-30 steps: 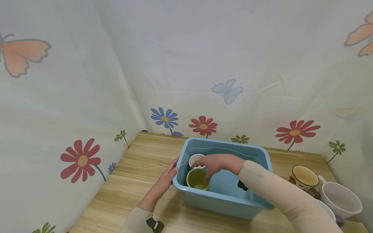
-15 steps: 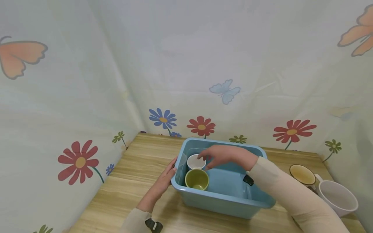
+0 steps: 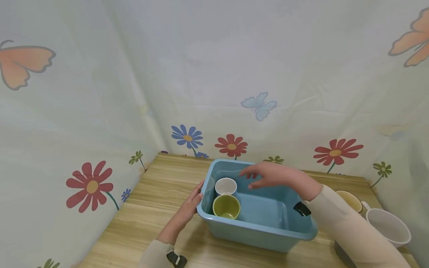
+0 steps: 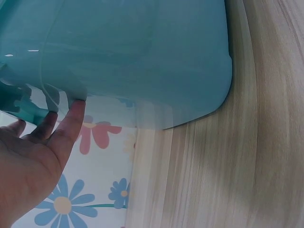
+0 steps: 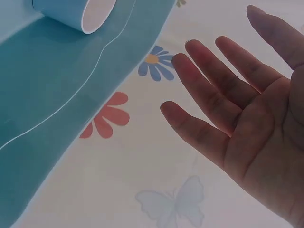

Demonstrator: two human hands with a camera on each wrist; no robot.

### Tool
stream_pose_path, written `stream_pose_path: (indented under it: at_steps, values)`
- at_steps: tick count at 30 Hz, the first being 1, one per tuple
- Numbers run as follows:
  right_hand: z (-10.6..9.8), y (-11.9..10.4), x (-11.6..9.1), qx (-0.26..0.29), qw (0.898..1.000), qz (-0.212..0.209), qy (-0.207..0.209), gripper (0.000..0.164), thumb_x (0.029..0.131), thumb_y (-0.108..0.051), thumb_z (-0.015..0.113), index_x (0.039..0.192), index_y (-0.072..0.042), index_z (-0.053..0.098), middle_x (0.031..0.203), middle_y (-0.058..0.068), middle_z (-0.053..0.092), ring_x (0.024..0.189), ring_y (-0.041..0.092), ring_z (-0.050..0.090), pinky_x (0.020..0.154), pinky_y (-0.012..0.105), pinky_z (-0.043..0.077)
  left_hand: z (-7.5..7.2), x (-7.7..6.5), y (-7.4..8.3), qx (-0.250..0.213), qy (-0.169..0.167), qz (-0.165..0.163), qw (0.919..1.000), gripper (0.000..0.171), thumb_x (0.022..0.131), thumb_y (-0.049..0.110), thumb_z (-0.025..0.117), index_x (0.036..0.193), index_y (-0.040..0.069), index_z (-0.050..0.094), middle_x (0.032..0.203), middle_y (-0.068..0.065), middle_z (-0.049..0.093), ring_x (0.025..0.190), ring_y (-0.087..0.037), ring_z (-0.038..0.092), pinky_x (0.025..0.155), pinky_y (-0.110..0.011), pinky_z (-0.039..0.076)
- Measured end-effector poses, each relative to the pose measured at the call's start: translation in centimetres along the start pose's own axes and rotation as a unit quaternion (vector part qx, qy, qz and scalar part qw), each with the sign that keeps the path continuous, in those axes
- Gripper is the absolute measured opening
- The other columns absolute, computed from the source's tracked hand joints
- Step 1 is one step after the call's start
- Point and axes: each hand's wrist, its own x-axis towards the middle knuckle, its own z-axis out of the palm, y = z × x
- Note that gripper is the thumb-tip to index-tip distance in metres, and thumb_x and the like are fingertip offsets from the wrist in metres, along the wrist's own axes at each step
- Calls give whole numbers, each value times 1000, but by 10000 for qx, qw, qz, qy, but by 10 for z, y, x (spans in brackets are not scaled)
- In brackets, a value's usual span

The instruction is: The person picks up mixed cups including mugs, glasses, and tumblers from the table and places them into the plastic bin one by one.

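Note:
A blue plastic tub [image 3: 248, 238] sits on the wooden table. Inside, at its left end, stand two cups: a green cup [image 3: 226, 207] in front and a cup with a white inside [image 3: 226, 186] behind it. The right wrist view shows the light blue outside of that rear cup [image 5: 64, 12]. My left hand [image 3: 187, 207] rests against the tub's left side, its fingers touching the wall under the rim in the left wrist view. My right hand [image 3: 268, 175] hovers over the tub's back part, fingers spread and holding nothing, to the right of both cups.
Right of the tub stand a mug with a yellow inside [image 3: 349, 200] and a wide white mug [image 3: 388, 225]. The right sleeve [image 3: 352, 223] partly covers things there, including a dark grey rounded object [image 3: 342, 255]. A flower-printed curtain [image 3: 214, 74] stands behind the table.
My right hand has let go of the green cup's rim area and drawn up and to the right, away from both cups. My left hand stays at the tub's side.

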Motion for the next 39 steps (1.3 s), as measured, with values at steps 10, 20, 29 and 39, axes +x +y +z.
stream_pose_path:
  at_steps: [10, 20, 29, 39]
  values:
    - [2, 2, -26, 100, 9993, 69, 349, 47, 95, -27, 72, 137, -9, 63, 131, 11, 70, 114, 26, 67, 95, 42, 59, -1, -2, 0, 7, 121, -53, 9999, 58, 110, 29, 33, 164, 12, 21, 171, -23, 18, 150, -52, 32, 110, -62, 46]
    - [5, 11, -48, 497, 9962, 255, 661, 50, 97, -31, 69, 139, -6, 60, 130, 15, 70, 120, 35, 65, 95, 49, 59, 0, 0, 0, 43, 79, -25, 10000, 58, 111, 29, 33, 164, 12, 20, 171, -23, 17, 150, -52, 32, 109, -61, 47]
    - [13, 20, -66, 584, 9931, 232, 987, 54, 96, -36, 70, 138, -3, 60, 129, 13, 71, 113, 28, 68, 90, 40, 60, 1, 0, -2, -33, 82, -34, 10000, 58, 111, 28, 33, 164, 11, 20, 171, -23, 17, 150, -52, 32, 111, -61, 46]
    - [26, 32, -86, 609, 9872, 287, 1447, 53, 96, -34, 69, 139, -5, 60, 133, 14, 69, 114, 30, 67, 89, 35, 57, 1, 1, -1, -14, 62, 23, 10000, 58, 111, 28, 33, 164, 11, 20, 171, -24, 17, 150, -52, 33, 110, -59, 47]
